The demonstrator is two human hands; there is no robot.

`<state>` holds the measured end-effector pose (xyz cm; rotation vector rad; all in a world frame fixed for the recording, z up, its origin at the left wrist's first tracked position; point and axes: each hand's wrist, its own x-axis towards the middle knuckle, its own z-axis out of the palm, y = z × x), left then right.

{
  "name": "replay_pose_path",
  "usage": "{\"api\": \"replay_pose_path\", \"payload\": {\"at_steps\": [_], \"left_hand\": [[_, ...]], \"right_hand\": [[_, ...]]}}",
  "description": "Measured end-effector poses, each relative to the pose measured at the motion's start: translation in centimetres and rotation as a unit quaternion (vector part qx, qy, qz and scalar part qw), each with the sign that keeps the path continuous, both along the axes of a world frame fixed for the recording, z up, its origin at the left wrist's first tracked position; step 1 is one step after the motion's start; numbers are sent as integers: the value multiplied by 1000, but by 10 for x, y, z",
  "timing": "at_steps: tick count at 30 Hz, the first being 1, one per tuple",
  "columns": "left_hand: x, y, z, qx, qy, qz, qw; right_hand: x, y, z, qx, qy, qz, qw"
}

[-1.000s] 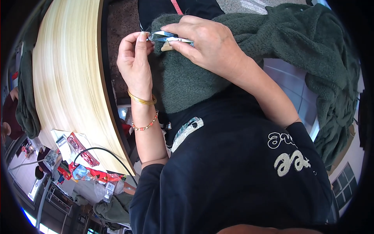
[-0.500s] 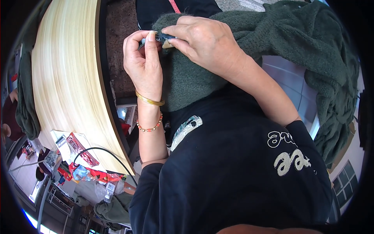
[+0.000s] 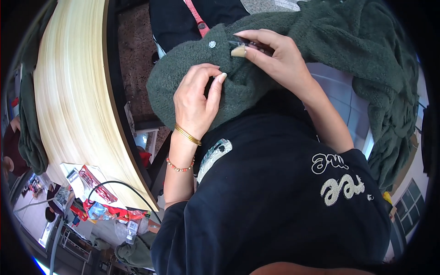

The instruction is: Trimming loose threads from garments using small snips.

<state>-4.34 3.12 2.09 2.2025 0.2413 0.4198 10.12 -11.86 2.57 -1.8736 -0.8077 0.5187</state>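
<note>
A fuzzy dark green knit garment [image 3: 169,78] lies bunched across my lap and trails away to the right. On it sits a small white, flower-shaped ornament [image 3: 212,44]. My left hand [image 3: 197,91] rests over the cloth, thumb and forefinger pinched together; anything between the tips is too small to make out. Farther right, my right hand [image 3: 279,57] is closed on small dark thread snips [image 3: 261,46], mostly hidden by the fingers. Their thin tips point left over the garment. A beige piece [image 3: 238,51] shows at the right thumb's tip.
A light wooden table [image 3: 73,91] curves along my left, with a packet of red items [image 3: 97,183] and a black cable [image 3: 123,182] near its corner. A pale plastic bin [image 3: 334,91] stands at right under the garment. A red strap [image 3: 198,18] hangs beyond my lap.
My hands have parted: the left came down nearer to me and to the right, the right moved rightward with the snips. The white ornament, hidden before, now shows on the cloth.
</note>
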Motion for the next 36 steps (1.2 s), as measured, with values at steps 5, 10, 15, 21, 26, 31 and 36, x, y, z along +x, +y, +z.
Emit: {"api": "replay_pose_path", "payload": {"at_steps": [5, 10, 15, 21, 26, 31, 36], "left_hand": [[7, 3, -6, -92, 31, 87, 991], [22, 14, -1, -12, 75, 60, 995], [34, 18, 2, 45, 102, 37, 993], [37, 20, -13, 50, 71, 52, 995], [34, 19, -16, -100, 27, 107, 989], [32, 19, -18, -142, 44, 125, 981], [30, 20, -21, -166, 33, 137, 976]], "right_hand": [[-13, 2, -9, -5, -2, 16, 1000], [-12, -3, -11, -10, -3, 1, 1000], [-7, -5, -9, 1, 16, -13, 1000], [-3, 0, -11, 12, 5, -13, 1000], [-3, 8, -6, -2, 8, -1, 1000], [1, 20, -4, 5, -84, 18, 996], [1, 25, -8, 15, -118, 22, 993]]}}
